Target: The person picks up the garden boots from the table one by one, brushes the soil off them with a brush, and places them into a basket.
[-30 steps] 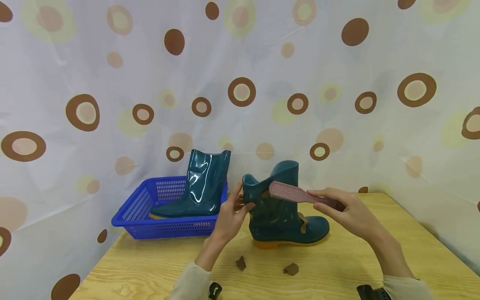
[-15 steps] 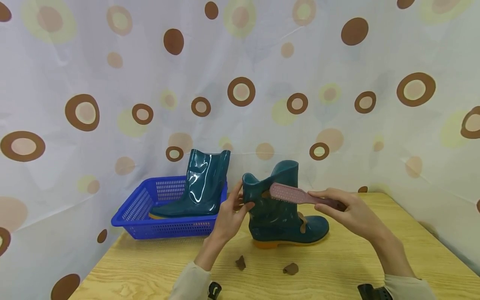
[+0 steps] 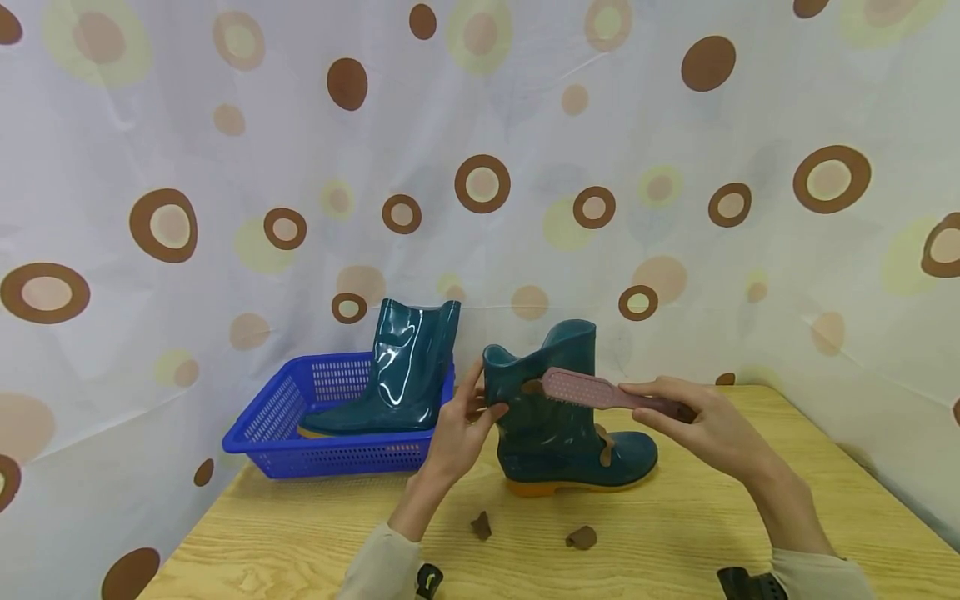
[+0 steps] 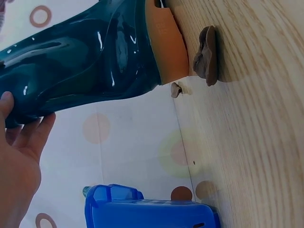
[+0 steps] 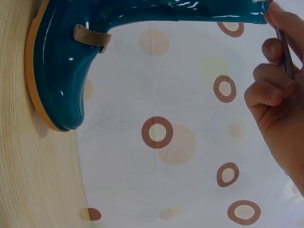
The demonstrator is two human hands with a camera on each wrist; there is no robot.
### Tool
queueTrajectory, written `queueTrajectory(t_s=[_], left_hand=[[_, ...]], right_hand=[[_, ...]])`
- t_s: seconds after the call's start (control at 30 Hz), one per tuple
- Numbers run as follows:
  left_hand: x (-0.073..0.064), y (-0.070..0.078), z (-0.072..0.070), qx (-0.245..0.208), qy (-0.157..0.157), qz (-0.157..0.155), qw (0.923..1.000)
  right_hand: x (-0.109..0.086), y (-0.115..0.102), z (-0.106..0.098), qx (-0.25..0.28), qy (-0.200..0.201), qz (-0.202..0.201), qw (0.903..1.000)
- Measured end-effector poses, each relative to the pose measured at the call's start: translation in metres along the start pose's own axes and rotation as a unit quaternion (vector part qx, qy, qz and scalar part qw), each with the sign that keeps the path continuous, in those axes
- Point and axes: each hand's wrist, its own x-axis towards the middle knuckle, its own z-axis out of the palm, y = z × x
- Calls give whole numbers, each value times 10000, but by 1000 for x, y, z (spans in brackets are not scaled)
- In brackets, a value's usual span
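Note:
A dark green rubber boot (image 3: 551,433) with an orange sole stands upright on the table, toe to the right. My left hand (image 3: 459,433) grips the back of its shaft just below the rim, thumb on the near side. With bent fingers my right hand (image 3: 705,421) holds a pink brush (image 3: 581,388) by its dark handle. The brush head overlaps the upper shaft, bristles facing the boot, beside a brown patch (image 3: 532,387). Another brown strip (image 5: 90,37) clings to the instep, clearest in the right wrist view.
A blue plastic basket (image 3: 330,457) at the left holds a second green boot (image 3: 405,358). Brown clay-like lumps, one (image 3: 482,526) at left and another (image 3: 582,537) at right, lie on the wooden table (image 3: 675,542) before the boot. A dotted curtain hangs behind.
The brush in my right hand has shifted slightly right along the shaft, showing more of the brown patch. My left hand keeps its grip; the boot stays nearly still.

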Motion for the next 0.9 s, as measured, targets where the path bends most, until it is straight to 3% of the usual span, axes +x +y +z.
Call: queueTrajectory(t_s=[0.23, 0.53, 0.73, 0.9], left_hand=[[1, 0, -1, 8, -54, -48, 10000], [2, 0, -2, 2, -86, -92, 9999], [1, 2, -3, -76, -156, -99, 9998], [0, 2, -3, -93, -198, -145, 9997]], right_hand=[[1, 2, -1, 49, 96, -161, 9998], [4, -5, -4, -25, 648, -354, 9973], [9, -6, 6, 192, 432, -557, 9973], [9, -3, 11, 63, 277, -546, 9981]])
